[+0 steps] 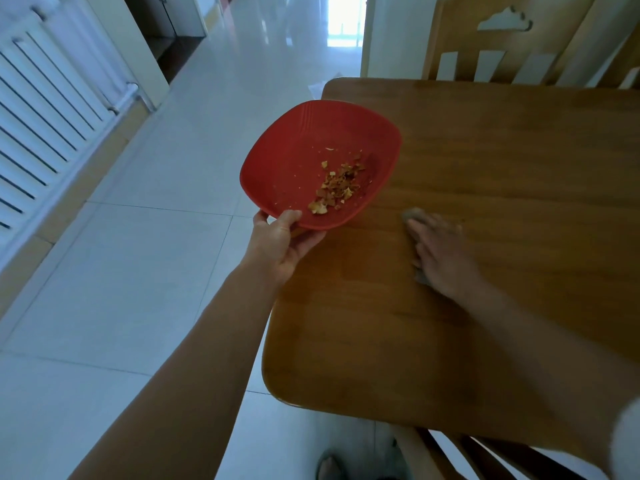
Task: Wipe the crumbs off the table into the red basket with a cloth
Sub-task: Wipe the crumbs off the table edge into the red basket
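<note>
My left hand [281, 243] grips the near rim of the red basket [287, 157], holding it tilted at the left edge of the wooden table [485, 161]. A pile of brownish crumbs [337, 187] lies inside the basket, toward its table-side rim. My right hand [440, 256] presses flat on a grey cloth [414, 213] on the table, a short way right of the basket. The hand is blurred and hides most of the cloth; a bit of it shows past the fingertips and under the palm. A few faint specks lie on the table just right of the fingers.
A wooden chair [512, 43] stands at the table's far side, and another chair's back [450, 452] shows at the near edge. White floor tiles [156, 237] spread to the left, with a white radiator [45, 109] along the left wall.
</note>
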Motion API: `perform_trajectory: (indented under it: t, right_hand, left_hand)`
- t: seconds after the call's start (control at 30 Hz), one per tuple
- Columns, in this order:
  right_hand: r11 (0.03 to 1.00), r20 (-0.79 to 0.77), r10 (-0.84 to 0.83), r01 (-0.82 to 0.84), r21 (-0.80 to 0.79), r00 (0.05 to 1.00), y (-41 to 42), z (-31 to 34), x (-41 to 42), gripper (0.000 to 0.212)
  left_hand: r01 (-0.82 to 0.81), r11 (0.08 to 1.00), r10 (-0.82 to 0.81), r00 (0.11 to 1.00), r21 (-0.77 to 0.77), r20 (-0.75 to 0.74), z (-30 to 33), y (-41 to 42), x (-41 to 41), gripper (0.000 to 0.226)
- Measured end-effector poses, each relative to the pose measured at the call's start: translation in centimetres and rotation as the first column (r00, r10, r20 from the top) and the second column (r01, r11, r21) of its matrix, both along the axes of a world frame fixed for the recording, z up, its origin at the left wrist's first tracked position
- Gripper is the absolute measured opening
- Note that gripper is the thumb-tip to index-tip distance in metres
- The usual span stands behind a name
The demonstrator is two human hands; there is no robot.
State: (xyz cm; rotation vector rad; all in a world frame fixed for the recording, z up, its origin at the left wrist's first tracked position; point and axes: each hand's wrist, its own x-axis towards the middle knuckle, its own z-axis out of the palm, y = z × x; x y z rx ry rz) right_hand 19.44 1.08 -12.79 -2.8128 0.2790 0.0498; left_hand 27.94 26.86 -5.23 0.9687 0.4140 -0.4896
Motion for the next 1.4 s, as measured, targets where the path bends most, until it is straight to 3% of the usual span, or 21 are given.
perform_trajectory:
  t: [0.17,0.37,0.5,0.6,0.77,0.97,1.1,1.17,1.27,1.33,1.4]
  right_hand:
    - [0.926,0.029,0.377,-0.377,0.027,0.926,9.3,-0.1,0.9,0.048]
    - [0.603,0.046,0.794,-0.794,0.079,0.607,12.6,-0.5,-6.3,0.051]
    - [0.455,0.009,0.890,-0.890,0.042,0.455,8.1,-1.2,-11.1,0.060]
    - [0.515,-0.022,0.857,-0.853,0.081,0.515,3.5,-1.2,-12.0,0.064]
    - [0.767,-0.038,0.641,-0.641,-0.008,0.767,-7.0,-0.9,-11.4,0.062]
    - [0.981,0.043,0.191,-0.192,0.005,0.981,-21.4,-0.5,-12.1,0.044]
    - [0.977,0.041,-0.210,0.211,-0.023,0.977,-23.9,-1.1,-14.7,0.046]
    - [0.982,0.076,-0.185,0.188,-0.031,0.980,-22.0,-1.1,-16.5,0.047]
    - [0.994,0.052,0.093,-0.096,0.049,0.994,-19.4,-1.0,-19.3,0.046]
    - [0.973,0.008,0.227,-0.227,0.031,0.974,-21.3,-0.6,-21.7,0.048]
    - [0.970,-0.041,0.242,-0.243,-0.020,0.969,-23.6,-0.8,-23.3,0.050]
  left_hand:
    - [-0.039,0.999,0.039,0.999,0.031,0.006,-0.1,-0.8,-0.9,0.053]
    - [-0.073,0.997,0.073,0.997,0.023,-0.027,-0.2,-3.2,-2.2,0.051]
    - [-0.075,0.997,0.076,0.997,0.004,-0.031,-0.1,-7.1,-3.7,0.051]
    - [-0.074,0.997,0.074,0.997,0.003,-0.036,-0.1,-10.4,-5.0,0.058]
    - [-0.080,0.997,0.081,0.995,0.022,-0.052,-1.0,-14.3,-7.3,0.059]
    - [-0.078,0.996,0.081,0.996,0.051,-0.047,-1.8,-17.6,-9.9,0.058]
    - [-0.067,0.995,0.071,0.996,0.080,-0.052,-1.8,-20.5,-11.4,0.058]
    - [-0.043,0.995,0.048,0.997,0.085,-0.065,-1.6,-22.9,-12.5,0.059]
    - [-0.027,0.995,0.036,0.995,0.094,-0.095,-1.9,-25.5,-13.9,0.062]
    - [-0.016,0.995,0.027,0.993,0.095,-0.113,-2.1,-27.3,-14.9,0.065]
    - [-0.026,0.996,0.036,0.993,0.090,-0.115,-2.4,-27.4,-15.1,0.068]
